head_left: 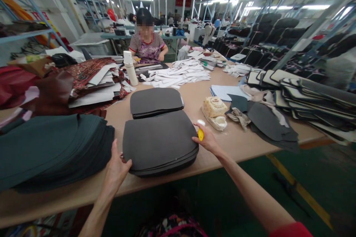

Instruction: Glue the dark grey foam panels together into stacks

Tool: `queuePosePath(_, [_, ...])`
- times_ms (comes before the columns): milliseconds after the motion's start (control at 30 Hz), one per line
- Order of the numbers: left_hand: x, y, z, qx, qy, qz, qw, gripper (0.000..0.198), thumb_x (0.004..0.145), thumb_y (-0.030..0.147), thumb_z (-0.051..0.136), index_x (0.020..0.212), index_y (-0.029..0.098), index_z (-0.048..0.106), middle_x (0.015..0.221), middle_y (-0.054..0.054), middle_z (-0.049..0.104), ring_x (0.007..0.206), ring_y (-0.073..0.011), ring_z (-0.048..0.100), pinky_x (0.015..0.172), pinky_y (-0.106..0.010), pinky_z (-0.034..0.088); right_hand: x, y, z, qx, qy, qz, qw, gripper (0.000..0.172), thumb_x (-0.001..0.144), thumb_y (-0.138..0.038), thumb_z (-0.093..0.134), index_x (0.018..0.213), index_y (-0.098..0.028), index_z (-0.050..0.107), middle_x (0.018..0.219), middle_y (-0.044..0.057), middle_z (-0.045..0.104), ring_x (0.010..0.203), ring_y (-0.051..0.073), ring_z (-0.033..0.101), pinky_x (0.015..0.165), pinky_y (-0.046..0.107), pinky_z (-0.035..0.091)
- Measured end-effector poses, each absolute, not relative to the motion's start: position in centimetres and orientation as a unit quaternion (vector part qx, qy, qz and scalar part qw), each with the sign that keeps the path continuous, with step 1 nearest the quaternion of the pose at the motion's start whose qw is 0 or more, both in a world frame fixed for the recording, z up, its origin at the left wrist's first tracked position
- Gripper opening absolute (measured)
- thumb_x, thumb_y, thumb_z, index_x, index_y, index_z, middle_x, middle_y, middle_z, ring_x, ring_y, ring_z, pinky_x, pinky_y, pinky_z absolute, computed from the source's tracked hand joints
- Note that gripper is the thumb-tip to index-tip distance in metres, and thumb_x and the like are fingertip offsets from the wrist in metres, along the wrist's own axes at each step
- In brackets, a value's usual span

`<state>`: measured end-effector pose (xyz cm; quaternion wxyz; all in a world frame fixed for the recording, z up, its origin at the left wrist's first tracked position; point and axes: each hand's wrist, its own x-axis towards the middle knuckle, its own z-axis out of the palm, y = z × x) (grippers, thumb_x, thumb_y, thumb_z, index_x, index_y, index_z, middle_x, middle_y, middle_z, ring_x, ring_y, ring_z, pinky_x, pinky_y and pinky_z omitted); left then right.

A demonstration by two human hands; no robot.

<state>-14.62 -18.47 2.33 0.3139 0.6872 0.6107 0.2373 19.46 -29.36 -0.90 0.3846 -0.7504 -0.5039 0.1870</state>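
Observation:
A stack of dark grey rounded panels (161, 139) lies on the table between my hands. My left hand (116, 164) is at its near left side, the thumb at the edge and the index finger stretched apart; its other fingers are partly hidden. At the right edge, my right hand (207, 142) has its thumb beside the panels and its fingers closed around a small yellow-handled tool (200, 134). A pale tip shows above the yellow part, but its kind is unclear. Just behind lies a second stack of dark panels (156, 100).
Dark green panels (52, 148) are piled at left, near patterned material (91, 77). A white bottle (130, 68) stands behind. White strips (178, 73) lie before a co-worker (147, 42). A stained, yellowish block (214, 107) and pale-edged panels (311, 100) are at right.

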Motion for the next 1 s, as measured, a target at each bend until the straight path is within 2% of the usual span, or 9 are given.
queuePosePath(133, [-14.4,-18.5,2.6,0.688,0.608,0.230,0.322,0.097,0.058,0.029,0.060,0.141,0.011,0.014,0.077,-0.003,0.057,0.064,-0.0213,0.059,0.066,-0.033,0.047,19.3,-29.3,-0.9,-0.754,-0.509,0.179,0.374,0.061,0.066,-0.024,0.061,0.125,-0.019,0.048,0.099,0.005,0.063,0.080,0.020,0.059,0.074,0.034,0.048])
queuePosePath(300, [-14.1,-18.7,3.3,0.672,0.596,0.262,0.352,0.098,0.056,0.025,0.062,0.141,0.010,0.016,0.071,0.000,0.057,0.059,-0.0192,0.057,0.062,-0.031,0.047,18.6,-29.3,-1.1,-0.760,-0.524,0.150,0.353,0.060,0.067,-0.021,0.057,0.127,-0.018,0.046,0.109,0.009,0.061,0.089,0.021,0.059,0.078,0.033,0.046])
queuePosePath(467, [-14.2,-19.2,3.5,0.670,0.590,0.278,0.355,0.095,0.056,0.021,0.062,0.140,0.009,0.018,0.080,-0.003,0.058,0.056,-0.0152,0.054,0.062,-0.029,0.047,17.9,-29.7,-1.3,-0.769,-0.536,0.124,0.325,0.057,0.073,-0.025,0.051,0.128,-0.016,0.044,0.091,0.009,0.063,0.077,0.022,0.057,0.070,0.035,0.046])
queuePosePath(633, [-14.7,-19.6,2.7,0.675,0.589,0.265,0.356,0.092,0.061,0.015,0.058,0.142,0.014,0.014,0.080,-0.001,0.057,0.057,-0.0132,0.053,0.063,-0.027,0.046,18.1,-29.8,-1.6,-0.785,-0.571,-0.008,0.240,0.055,0.071,-0.028,0.058,0.124,-0.019,0.050,0.092,0.012,0.060,0.095,0.032,0.051,0.078,0.045,0.042])
queuePosePath(700, [-14.9,-19.6,2.4,0.671,0.595,0.264,0.355,0.093,0.060,0.012,0.058,0.142,0.016,0.014,0.081,-0.001,0.057,0.062,-0.0137,0.055,0.067,-0.028,0.046,18.0,-29.8,-2.0,-0.770,-0.601,-0.030,0.211,0.049,0.075,-0.022,0.052,0.124,-0.019,0.050,0.090,0.011,0.060,0.091,0.029,0.053,0.075,0.041,0.044])
queuePosePath(833, [-15.1,-19.7,1.8,0.663,0.597,0.269,0.363,0.093,0.061,0.007,0.058,0.142,0.018,0.014,0.085,-0.001,0.056,0.069,-0.0140,0.055,0.076,-0.030,0.045,17.5,-30.1,-2.8,-0.718,-0.660,0.032,0.219,0.046,0.080,-0.011,0.034,0.122,-0.018,0.051,0.090,0.009,0.060,0.079,0.020,0.058,0.069,0.032,0.047])
queuePosePath(933, [-15.5,-19.6,1.5,0.654,0.588,0.275,0.388,0.095,0.060,0.006,0.059,0.142,0.020,0.013,0.086,0.000,0.055,0.064,-0.0115,0.052,0.072,-0.028,0.045,17.3,-30.1,-2.9,-0.714,-0.667,0.029,0.212,0.036,0.085,-0.026,0.040,0.116,-0.016,0.054,0.090,0.010,0.061,0.080,0.022,0.060,0.070,0.033,0.048])
queuePosePath(1000, [-15.7,-19.3,1.2,0.642,0.583,0.280,0.413,0.097,0.059,0.005,0.061,0.142,0.021,0.012,0.088,0.000,0.055,0.060,-0.0090,0.049,0.067,-0.025,0.045,17.3,-29.8,-2.7,-0.717,-0.668,0.023,0.198,0.038,0.084,-0.038,0.045,0.112,-0.015,0.055,0.089,0.011,0.062,0.079,0.024,0.060,0.069,0.034,0.048])
